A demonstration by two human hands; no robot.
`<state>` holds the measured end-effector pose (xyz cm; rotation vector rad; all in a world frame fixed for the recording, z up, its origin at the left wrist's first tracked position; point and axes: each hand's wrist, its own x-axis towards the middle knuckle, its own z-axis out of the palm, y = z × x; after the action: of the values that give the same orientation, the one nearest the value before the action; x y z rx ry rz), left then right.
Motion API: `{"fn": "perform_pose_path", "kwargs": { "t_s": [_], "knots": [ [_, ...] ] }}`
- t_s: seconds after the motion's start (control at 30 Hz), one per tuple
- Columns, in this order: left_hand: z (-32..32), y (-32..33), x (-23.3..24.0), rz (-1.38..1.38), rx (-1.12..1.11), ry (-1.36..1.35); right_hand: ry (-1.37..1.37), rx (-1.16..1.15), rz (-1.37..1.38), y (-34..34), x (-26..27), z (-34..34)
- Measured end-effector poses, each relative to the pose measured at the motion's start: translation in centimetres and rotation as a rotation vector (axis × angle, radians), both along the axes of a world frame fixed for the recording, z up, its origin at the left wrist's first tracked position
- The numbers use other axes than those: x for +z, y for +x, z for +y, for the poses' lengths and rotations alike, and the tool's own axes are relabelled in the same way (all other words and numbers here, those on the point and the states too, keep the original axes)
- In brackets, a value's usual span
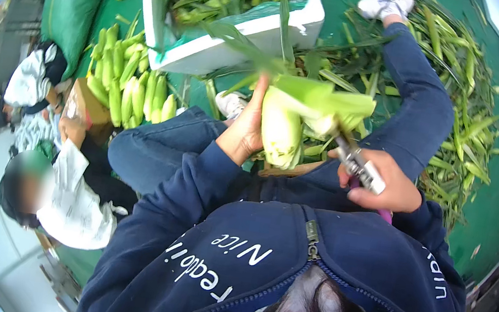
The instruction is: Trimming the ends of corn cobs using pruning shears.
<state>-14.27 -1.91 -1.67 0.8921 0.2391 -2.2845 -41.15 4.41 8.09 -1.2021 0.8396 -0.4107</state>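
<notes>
An ear of corn point(280, 131) in pale green husk hangs tip-down over my lap, its upper leaves folded out to the right. My left hand point(245, 124) grips it from the left side; some fingers are hidden behind the husk. My right hand point(388, 181) is closed around metal pruning shears point(358, 163) with purple handles. The jaws of the shears meet the stalk end point(326, 125) of the ear; blur hides whether they are open or closed.
A white foam box point(241, 50) of unhusked corn stands ahead. Several trimmed ears point(121, 74) lie left of it, near a full green sack point(70, 8). Stripped husks point(461, 95) cover the green floor around my leg on the right. At left, a person point(78, 203) touches a cardboard box point(85, 105).
</notes>
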Motion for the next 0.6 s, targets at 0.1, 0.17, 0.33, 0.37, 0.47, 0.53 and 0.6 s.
{"fn": "perform_pose_path", "kwargs": {
  "t_s": [0.1,0.17,0.33,0.37,0.47,0.53,0.6],
  "knots": [
    [0.3,2.1,-4.1,0.258,-0.244,-0.086,0.161,-0.479,-0.196,-2.8,-0.6,1.2],
    [0.6,1.9,-3.8,0.653,-0.253,-0.149,0.066,-0.816,-0.339,-6.3,-1.1,1.1],
    [0.4,0.5,0.3,-0.045,-0.119,-0.312,0.347,-1.479,-0.810,-18.2,-5.9,5.4],
    [0.7,0.1,0.4,-0.197,-0.117,-0.245,0.386,-1.664,-0.809,-17.0,-5.8,5.5],
    [0.6,-1.0,2.1,-0.515,-0.095,-0.659,0.365,-1.227,-0.886,-10.2,-3.6,6.2],
    [0.9,-0.9,3.4,-0.522,-0.100,-0.738,0.296,-1.013,-0.531,-5.2,-3.1,5.6],
    [0.9,-1.5,3.7,-0.443,-0.049,-0.761,0.142,-0.886,-0.174,-1.1,-2.3,4.8]
  ]
}}
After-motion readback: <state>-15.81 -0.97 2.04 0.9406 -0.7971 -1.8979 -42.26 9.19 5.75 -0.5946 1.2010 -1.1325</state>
